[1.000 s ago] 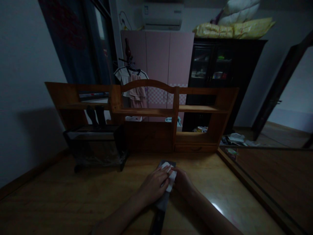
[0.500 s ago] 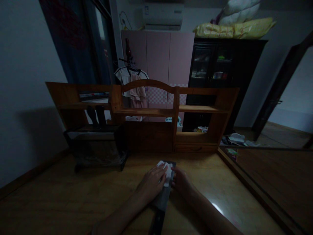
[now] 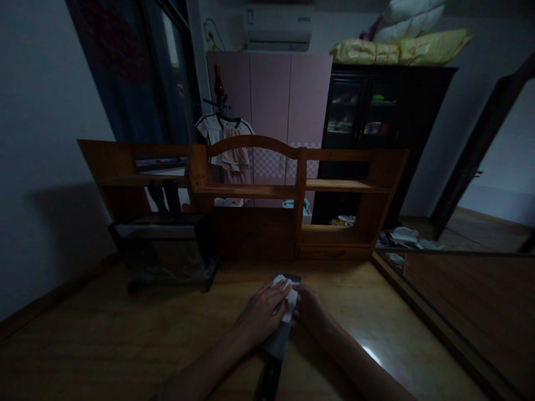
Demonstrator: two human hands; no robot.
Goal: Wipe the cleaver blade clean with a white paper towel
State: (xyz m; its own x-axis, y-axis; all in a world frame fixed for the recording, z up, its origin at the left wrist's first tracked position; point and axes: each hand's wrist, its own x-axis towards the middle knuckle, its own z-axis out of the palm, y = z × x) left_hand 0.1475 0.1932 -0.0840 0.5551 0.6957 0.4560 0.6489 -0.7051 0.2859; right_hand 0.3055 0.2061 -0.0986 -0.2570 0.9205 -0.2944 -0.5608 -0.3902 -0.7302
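Note:
A kitchen knife [image 3: 278, 341] with a broad grey blade and a black handle lies lengthwise before me, handle toward me. Folded white tissue [image 3: 288, 316] covers the far part of its blade. My left hand [image 3: 263, 309] grips the tissue and presses it against the blade, fingers over the top. On the other side, my right hand [image 3: 311, 312] has curled fingers at the blade's right edge near the tip, with the thumb by the tissue. The undersides of those right fingers are partly hidden.
A dark knife block [image 3: 163, 250] with black handles sticking up stands at the left on the wooden tabletop [image 3: 104, 328]. Behind it runs a wooden shelf unit [image 3: 251, 191]. A raised wooden edge [image 3: 422, 312] borders the right side.
My left hand has shifted slightly along the blade with the tissue, which looks a little more spread toward the right. The right hand and the knife stay nearly in place.

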